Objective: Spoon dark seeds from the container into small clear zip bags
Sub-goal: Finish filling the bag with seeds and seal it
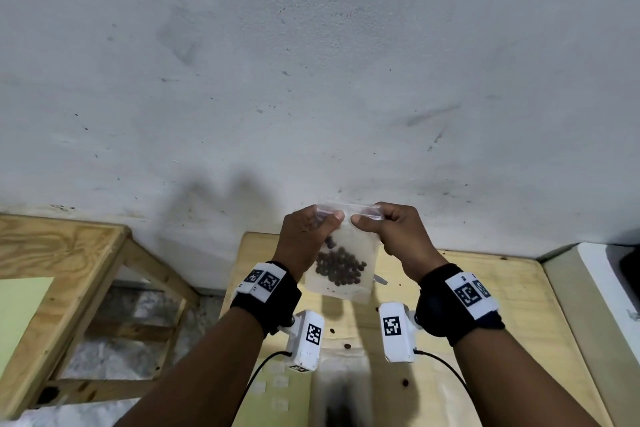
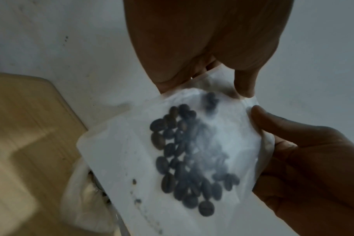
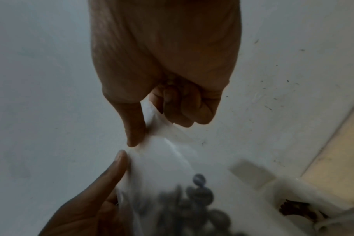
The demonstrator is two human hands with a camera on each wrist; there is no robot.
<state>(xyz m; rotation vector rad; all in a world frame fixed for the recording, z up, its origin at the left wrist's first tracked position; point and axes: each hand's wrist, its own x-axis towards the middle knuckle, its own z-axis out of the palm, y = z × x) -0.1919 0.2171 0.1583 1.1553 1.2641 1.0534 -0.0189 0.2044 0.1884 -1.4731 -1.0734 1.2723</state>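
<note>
I hold a small clear zip bag up in front of the wall, above the wooden table. Dark seeds fill its lower half. My left hand pinches the top strip at its left part, and my right hand pinches it just to the right; the two thumbs almost touch. The left wrist view shows the bag with the seeds below my left hand. In the right wrist view my right hand pinches the bag's top. A blurred seed container stands under the bag.
Several loose seeds lie on the light wooden table. A bare wooden frame stands to the left. A white object sits at the right edge. The grey-white wall is close behind.
</note>
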